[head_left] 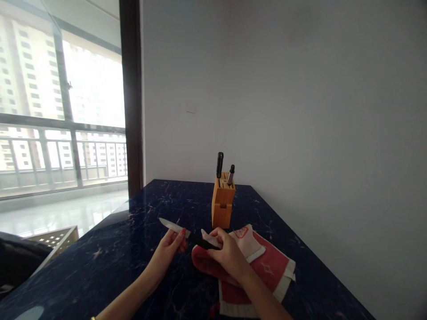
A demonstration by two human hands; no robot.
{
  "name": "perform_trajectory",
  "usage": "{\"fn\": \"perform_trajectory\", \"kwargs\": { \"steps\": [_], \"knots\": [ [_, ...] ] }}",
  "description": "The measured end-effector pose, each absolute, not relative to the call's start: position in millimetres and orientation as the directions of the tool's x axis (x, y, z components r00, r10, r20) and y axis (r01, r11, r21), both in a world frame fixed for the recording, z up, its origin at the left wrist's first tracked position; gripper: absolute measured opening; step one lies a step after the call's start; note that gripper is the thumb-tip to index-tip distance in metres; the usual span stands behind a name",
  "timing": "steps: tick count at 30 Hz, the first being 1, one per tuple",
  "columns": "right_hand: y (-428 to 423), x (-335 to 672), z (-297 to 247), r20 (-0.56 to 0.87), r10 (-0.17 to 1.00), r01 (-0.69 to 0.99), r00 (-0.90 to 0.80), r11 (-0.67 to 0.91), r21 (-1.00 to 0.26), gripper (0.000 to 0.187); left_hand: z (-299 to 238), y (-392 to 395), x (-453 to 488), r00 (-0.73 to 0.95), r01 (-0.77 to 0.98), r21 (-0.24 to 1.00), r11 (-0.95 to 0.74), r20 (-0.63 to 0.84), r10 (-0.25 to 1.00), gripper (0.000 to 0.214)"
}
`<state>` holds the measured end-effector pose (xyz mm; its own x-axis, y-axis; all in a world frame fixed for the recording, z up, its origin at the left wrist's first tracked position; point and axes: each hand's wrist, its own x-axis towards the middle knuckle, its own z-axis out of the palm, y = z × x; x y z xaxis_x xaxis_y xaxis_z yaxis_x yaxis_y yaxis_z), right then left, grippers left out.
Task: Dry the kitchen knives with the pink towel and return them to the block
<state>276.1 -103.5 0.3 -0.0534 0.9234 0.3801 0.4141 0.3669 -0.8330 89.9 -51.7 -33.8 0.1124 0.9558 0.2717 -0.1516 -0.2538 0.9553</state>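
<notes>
A knife (171, 226) with a pale blade and black handle lies level above the dark table, blade pointing left. My left hand (170, 249) pinches it where the blade meets the handle. My right hand (227, 255) is closed around the black handle, with a bit of pale cloth sticking out between the fingers. Under my right hand lies a red and white cloth (263, 266), spread on the table. Behind the hands stands a wooden knife block (223, 200) with two dark handles sticking up out of its slots.
The dark blue marbled table (133, 249) runs back to a plain grey wall on the right and behind. A large window with a railing fills the left. A wooden slatted box (56, 238) sits low at the left, beyond the table edge.
</notes>
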Motion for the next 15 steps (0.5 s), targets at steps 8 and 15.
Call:
{"fn": "perform_trajectory", "kwargs": {
  "steps": [8,15],
  "knots": [
    [-91,293,2,0.171,0.985,-0.051,0.031,0.172,-0.984,0.023,-30,-61,91,0.089,-0.38,0.924,-0.031,0.07,0.994,0.028],
    [-85,298,-6,0.285,0.919,0.163,0.272,0.248,-0.955,0.009,-33,-58,86,-0.02,-0.385,0.923,0.001,-0.01,1.0,0.019]
  ]
}}
